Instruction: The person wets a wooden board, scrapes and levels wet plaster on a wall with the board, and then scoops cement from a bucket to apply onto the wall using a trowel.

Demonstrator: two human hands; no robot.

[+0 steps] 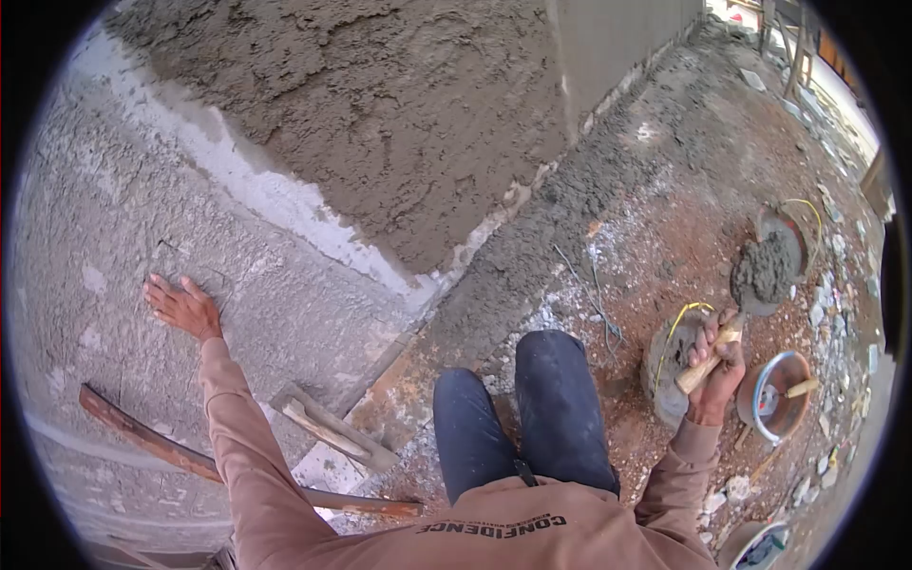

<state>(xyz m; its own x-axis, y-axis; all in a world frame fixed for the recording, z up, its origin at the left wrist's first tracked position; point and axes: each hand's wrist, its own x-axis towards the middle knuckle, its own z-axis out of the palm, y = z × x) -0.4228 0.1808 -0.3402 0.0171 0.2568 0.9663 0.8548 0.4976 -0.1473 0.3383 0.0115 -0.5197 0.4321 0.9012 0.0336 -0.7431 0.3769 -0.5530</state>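
My left hand (185, 309) rests with its fingers spread on the rough grey concrete surface (256, 275). My right hand (714, 375) is closed around the wooden handle of a trowel (700, 370). A heap of wet mortar (768, 269) covers most of the trowel's blade. Ahead of me, a wall face carries rough wet plaster (380, 123). A plastering float (332, 432) lies on the concrete near my left forearm, and a long wooden strip (152, 437) passes beneath that arm.
Around my right hand stand a bucket with a yellow handle (660, 356), another bucket (796, 237) partly behind the trowel, and a basin (763, 404) with a wooden-handled tool. Another container (736, 549) sits lower right. Rubble (826, 313) and loose wire (597, 290) litter the ground.
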